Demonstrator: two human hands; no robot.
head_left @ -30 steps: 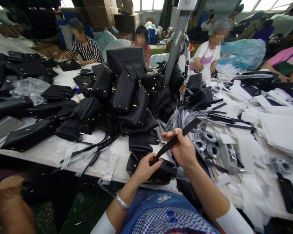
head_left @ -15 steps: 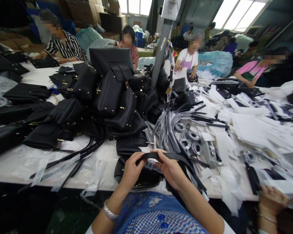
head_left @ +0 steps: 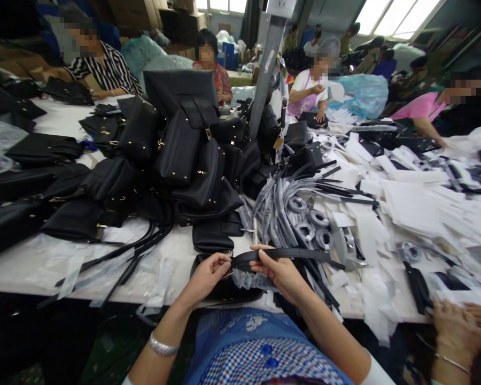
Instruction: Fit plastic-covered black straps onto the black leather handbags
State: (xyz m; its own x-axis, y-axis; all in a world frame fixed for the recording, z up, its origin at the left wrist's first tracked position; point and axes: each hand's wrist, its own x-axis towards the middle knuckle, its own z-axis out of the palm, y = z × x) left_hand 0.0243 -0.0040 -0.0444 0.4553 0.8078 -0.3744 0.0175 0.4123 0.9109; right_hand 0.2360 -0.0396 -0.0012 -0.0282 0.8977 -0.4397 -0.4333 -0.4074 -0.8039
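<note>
A black leather strap [head_left: 304,254] lies across my right hand [head_left: 281,275], whose thumb and fingers are closed on it; its free length runs off to the right. My left hand [head_left: 209,277] is pinched at the strap's left end, where it loops back, with a small thin piece just under the fingertips that I cannot make out. Below both hands, partly covered by them and by clear plastic film [head_left: 250,279], a black handbag [head_left: 220,291] rests at the table's front edge. Another black handbag [head_left: 212,238] lies just beyond.
Black handbags [head_left: 176,144] are piled ahead and to the left. Wrapped straps [head_left: 280,208] and rolled coils [head_left: 305,231] lie to the right, beside white paper scraps [head_left: 409,208]. A co-worker's hands [head_left: 459,326] are at the lower right. A grey post [head_left: 264,80] stands ahead.
My left hand has shifted left and its fingers have drawn into a pinch at the strap's end. The strap's right part has swung out straighter, while my right hand still grips it.
</note>
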